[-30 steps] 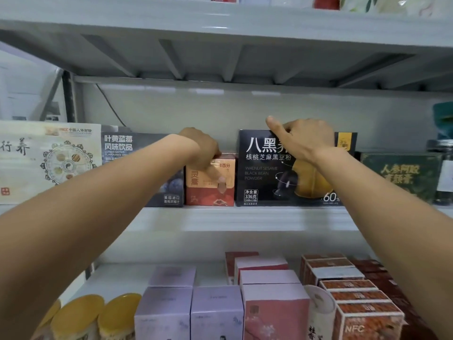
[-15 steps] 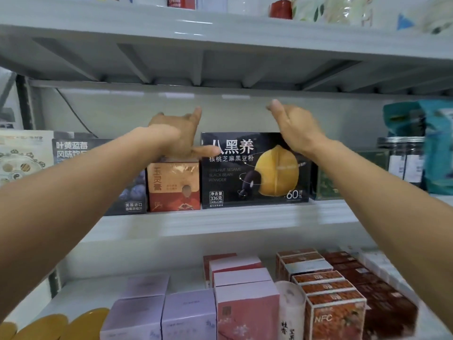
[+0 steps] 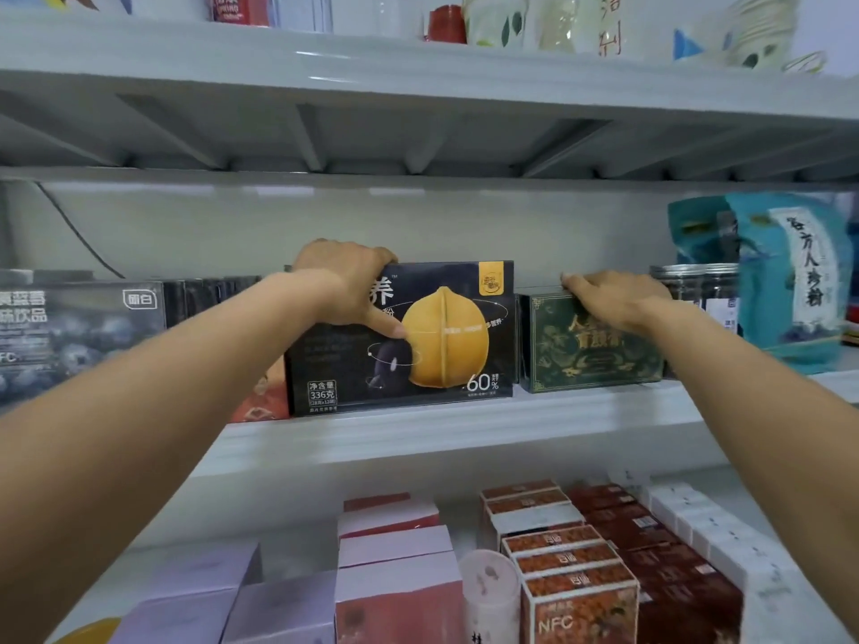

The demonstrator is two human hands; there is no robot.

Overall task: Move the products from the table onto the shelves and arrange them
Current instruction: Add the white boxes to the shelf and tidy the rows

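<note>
Both arms reach up from the lower corners of the frame to the middle shelf (image 3: 418, 434). At centre, the left hand (image 3: 346, 283) is clamped over the top left corner of the black box (image 3: 446, 346) — fingers curled over the top edge, thumb pressed flat on the printed front beside the yellow walnut picture. The box stands upright at the shelf's front lip. Just right of it, the right hand (image 3: 613, 299) lies on top of the dark green box (image 3: 595, 360), fingers bent over its upper edge; whether it grips or merely rests there is hard to tell from this angle. The two boxes stand side by side, very close. A red box (image 3: 260, 402) peeks out low down, left of the black one, mostly hidden by the forearm. Further left sits a dark blueberry drink box (image 3: 79, 337), blurred. At right of the frame — clear jars (image 3: 697, 283) and a teal pouch (image 3: 790, 276). Pink, lilac and orange cartons fill the lower shelf (image 3: 288, 518) along the bottom of the frame.
</note>
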